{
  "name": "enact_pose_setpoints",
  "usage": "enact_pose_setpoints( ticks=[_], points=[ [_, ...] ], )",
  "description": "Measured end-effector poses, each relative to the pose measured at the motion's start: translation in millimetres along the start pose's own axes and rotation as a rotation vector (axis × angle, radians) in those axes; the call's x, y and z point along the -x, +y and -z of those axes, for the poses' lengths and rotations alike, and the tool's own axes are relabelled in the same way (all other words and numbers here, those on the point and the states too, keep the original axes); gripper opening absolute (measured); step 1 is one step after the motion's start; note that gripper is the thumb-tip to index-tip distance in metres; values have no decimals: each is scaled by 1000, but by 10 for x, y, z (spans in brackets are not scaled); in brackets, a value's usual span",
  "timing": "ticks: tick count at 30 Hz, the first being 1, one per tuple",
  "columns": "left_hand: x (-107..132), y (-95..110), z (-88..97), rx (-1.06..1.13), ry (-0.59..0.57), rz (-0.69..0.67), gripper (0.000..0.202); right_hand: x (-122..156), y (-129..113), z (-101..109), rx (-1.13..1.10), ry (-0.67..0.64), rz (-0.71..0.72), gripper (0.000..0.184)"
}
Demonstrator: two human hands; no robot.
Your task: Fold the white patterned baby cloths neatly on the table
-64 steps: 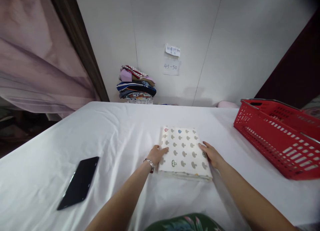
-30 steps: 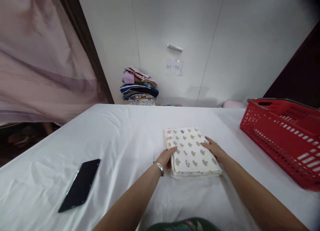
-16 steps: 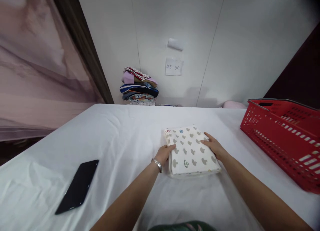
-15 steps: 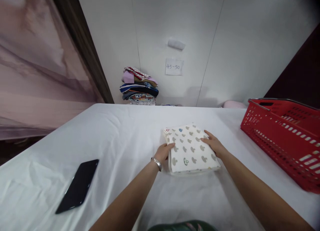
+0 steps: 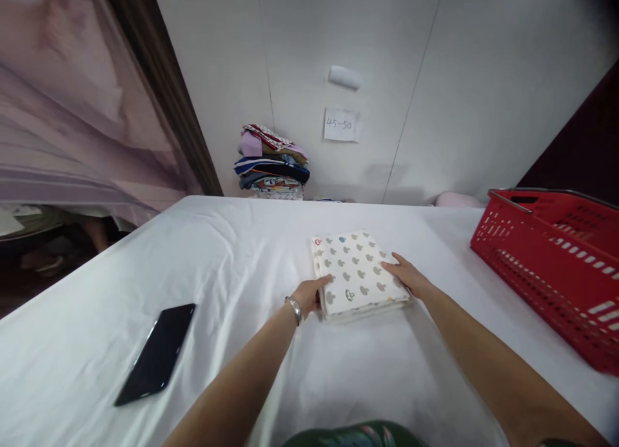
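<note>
A folded white cloth (image 5: 358,269) with grey mushroom prints, plus a few coloured ones, is in front of me over the white-covered table. My left hand (image 5: 309,295), with a silver bracelet at the wrist, grips its left edge, thumb on top and fingers underneath or behind, mostly hidden. On the opposite edge, my right hand (image 5: 407,276) has its thumb on the top face and its fingers along the right side. Whether the cloth's underside touches the table I cannot tell.
A red plastic basket (image 5: 551,260) stands at the right. A black phone (image 5: 157,353) lies at the left on the white sheet (image 5: 232,253). Behind the far edge rises a stack of folded clothes (image 5: 273,163). A paper marked 45-50 (image 5: 342,124) is on the wall. Pink curtain (image 5: 72,111) hangs left.
Both hands have moved the folded cloth slightly left and away from me, keeping hold of it. The view has shifted a little.
</note>
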State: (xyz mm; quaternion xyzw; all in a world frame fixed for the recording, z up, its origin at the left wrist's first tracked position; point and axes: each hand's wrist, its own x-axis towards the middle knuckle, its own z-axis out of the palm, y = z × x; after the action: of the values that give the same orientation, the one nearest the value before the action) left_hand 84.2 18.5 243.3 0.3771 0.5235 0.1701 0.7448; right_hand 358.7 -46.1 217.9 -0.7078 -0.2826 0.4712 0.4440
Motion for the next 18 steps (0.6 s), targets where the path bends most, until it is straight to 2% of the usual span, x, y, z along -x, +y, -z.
enact_pose_setpoints(
  ticks=[6,11,15,18],
  points=[
    [100,-108,8,-47,-95,43,35,241,149,105,35,-64,-29,101],
    [119,-281,-88,-16,-73,24,38,207,273,215,38,25,-33,95],
    [194,-453,-262,34,-96,2,39,140,259,319,283,104,50,79],
    [213,-581,-351,61,-121,1,43,185,133,235,566,190,186,64]
  ],
)
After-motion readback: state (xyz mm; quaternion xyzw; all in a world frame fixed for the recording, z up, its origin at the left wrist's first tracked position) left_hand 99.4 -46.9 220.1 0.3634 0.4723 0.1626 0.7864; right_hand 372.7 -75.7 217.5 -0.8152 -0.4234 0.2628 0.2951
